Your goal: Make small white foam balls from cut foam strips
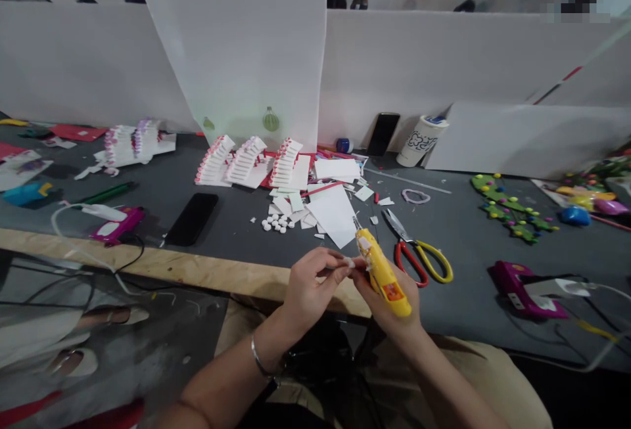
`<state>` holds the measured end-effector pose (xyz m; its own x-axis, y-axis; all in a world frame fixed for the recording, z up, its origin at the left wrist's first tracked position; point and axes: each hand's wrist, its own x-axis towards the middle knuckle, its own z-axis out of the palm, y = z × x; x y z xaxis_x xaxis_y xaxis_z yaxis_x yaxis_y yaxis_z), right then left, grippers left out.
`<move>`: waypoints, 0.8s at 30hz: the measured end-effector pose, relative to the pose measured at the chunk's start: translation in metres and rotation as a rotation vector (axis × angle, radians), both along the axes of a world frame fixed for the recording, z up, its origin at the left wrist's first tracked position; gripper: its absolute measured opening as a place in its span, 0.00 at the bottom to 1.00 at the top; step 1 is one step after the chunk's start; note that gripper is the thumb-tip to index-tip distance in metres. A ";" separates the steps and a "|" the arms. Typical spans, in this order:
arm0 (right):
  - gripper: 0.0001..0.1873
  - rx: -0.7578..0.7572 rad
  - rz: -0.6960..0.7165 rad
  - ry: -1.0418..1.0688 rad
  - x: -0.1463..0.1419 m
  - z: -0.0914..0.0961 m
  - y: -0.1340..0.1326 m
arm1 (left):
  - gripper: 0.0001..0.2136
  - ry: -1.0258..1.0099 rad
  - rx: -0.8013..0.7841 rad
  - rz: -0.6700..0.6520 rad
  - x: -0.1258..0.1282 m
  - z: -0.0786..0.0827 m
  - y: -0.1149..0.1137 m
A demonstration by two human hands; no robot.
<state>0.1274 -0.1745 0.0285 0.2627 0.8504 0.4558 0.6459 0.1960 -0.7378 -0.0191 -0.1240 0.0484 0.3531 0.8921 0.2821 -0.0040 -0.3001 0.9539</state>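
My right hand (394, 288) is wrapped around a yellow glue gun (379, 271), whose thin metal nozzle points up and away from me over the table's front edge. My left hand (311, 284) is closed in a pinch on a small whitish piece (350, 263). Right-hand fingertips meet the left ones at this piece, which they mostly cover. Just beyond my hands lie a white paper sheet (335, 215) and a small heap of white round pieces (277, 223). Scissors (417, 248) with one red and one yellow handle rest open to the right.
Fan-shaped white rows with red tips (215, 163) stand at the back. A black phone (191, 219) lies left; another phone (383, 133) leans behind. A paper cup (422, 141), green dotted decorations (513, 209) and a purple power strip (527, 291) are right. Another person's feet (73, 360) show lower left.
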 end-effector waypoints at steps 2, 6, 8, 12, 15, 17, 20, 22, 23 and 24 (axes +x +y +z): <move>0.06 0.017 -0.046 -0.078 0.000 -0.002 0.002 | 0.06 -0.016 0.002 0.016 0.005 0.000 0.002; 0.07 0.057 -0.113 -0.190 0.002 -0.008 0.006 | 0.07 -0.057 -0.083 0.039 0.017 -0.003 0.008; 0.07 0.084 -0.133 -0.238 0.004 -0.010 0.008 | 0.07 -0.069 -0.130 0.045 0.023 -0.005 0.012; 0.06 0.095 -0.108 -0.240 0.010 -0.010 0.014 | 0.05 -0.074 -0.166 0.054 0.033 -0.011 0.020; 0.06 0.065 -0.075 -0.202 0.013 -0.010 0.019 | 0.05 -0.085 -0.190 0.030 0.036 -0.017 0.027; 0.06 0.039 -0.062 -0.171 0.012 -0.010 0.022 | 0.06 -0.122 -0.241 0.008 0.036 -0.023 0.033; 0.06 -0.020 -0.044 -0.109 0.011 -0.012 0.027 | 0.10 -0.200 -0.407 -0.016 0.036 -0.030 0.042; 0.07 -0.049 -0.021 -0.045 0.015 -0.013 0.030 | 0.12 -0.265 -0.571 -0.036 0.034 -0.033 0.049; 0.08 -0.057 -0.012 -0.020 0.020 -0.013 0.032 | 0.13 -0.301 -0.661 -0.050 0.033 -0.034 0.052; 0.10 -0.061 -0.018 -0.010 0.026 -0.013 0.035 | 0.14 -0.337 -0.749 -0.068 0.032 -0.034 0.056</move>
<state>0.1530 -0.1398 0.0155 0.2741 0.8718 0.4059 0.6561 0.1391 -0.7417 0.0129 -0.0682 0.0142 0.4160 0.8655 -0.2789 -0.3210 0.4267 0.8455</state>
